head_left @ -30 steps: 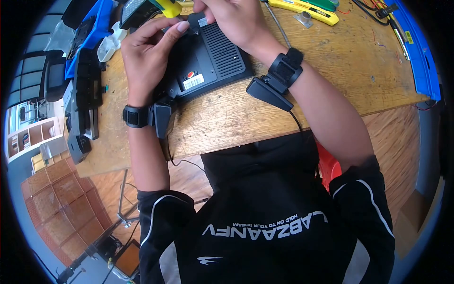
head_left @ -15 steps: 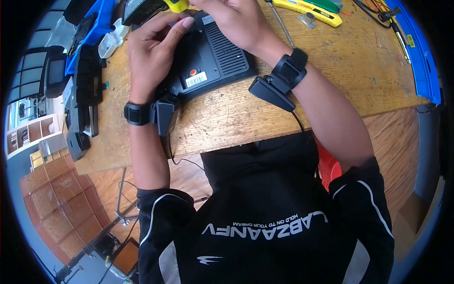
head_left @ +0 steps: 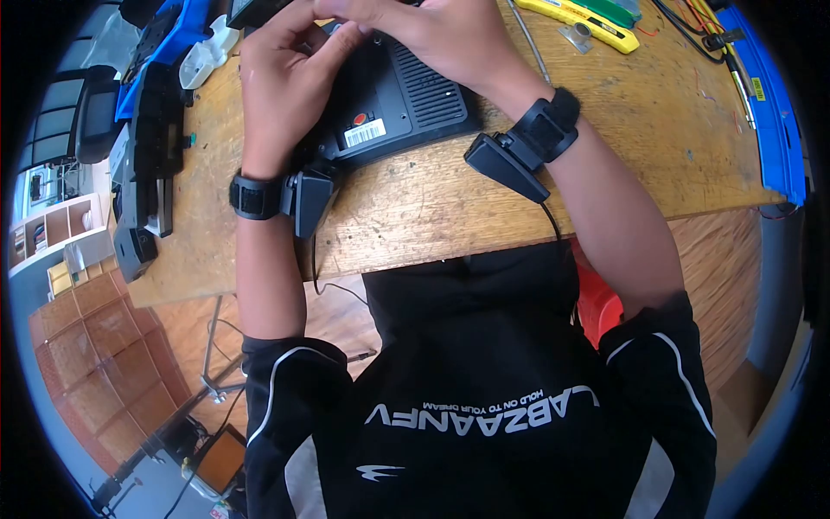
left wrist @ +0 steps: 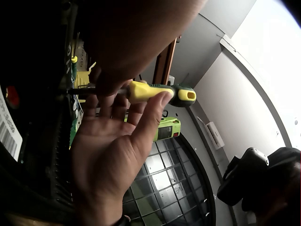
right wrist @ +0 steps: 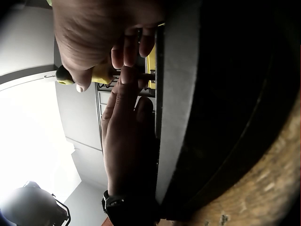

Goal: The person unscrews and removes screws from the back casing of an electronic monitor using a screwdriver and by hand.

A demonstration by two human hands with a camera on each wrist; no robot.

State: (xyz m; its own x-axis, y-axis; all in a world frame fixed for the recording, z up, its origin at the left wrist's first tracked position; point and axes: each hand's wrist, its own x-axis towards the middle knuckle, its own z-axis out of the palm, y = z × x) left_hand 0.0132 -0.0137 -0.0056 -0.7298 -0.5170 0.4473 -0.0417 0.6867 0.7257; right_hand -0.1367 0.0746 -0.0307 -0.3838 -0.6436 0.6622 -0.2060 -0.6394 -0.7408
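Observation:
A black device [head_left: 380, 95] with a slotted vent, a barcode label and a red dot lies on the wooden table. The right hand [head_left: 450, 39] is over its far part; in the left wrist view that hand [left wrist: 108, 150] grips the yellow and dark green screwdriver handle [left wrist: 143, 92], thumb along it. The left hand [head_left: 281, 99], beside the device, pinches the thin shaft, as the right wrist view shows that hand [right wrist: 123, 136] beneath the handle [right wrist: 99, 75]. The shaft points at the device's surface; its tip is too dark to make out.
Black parts [head_left: 156, 130], a blue bin [head_left: 186, 39] and a clear plastic container [head_left: 199, 65] are at the left. Right of the device are a yellow cutter [head_left: 596, 26], a small metal piece [head_left: 577, 36] and a blue tray [head_left: 774, 130] by some cables.
In the head view, the table and device have shifted slightly right and upward. The yellow handle, visible at the top before, is out of sight there, and the right hand's fingers reach further left.

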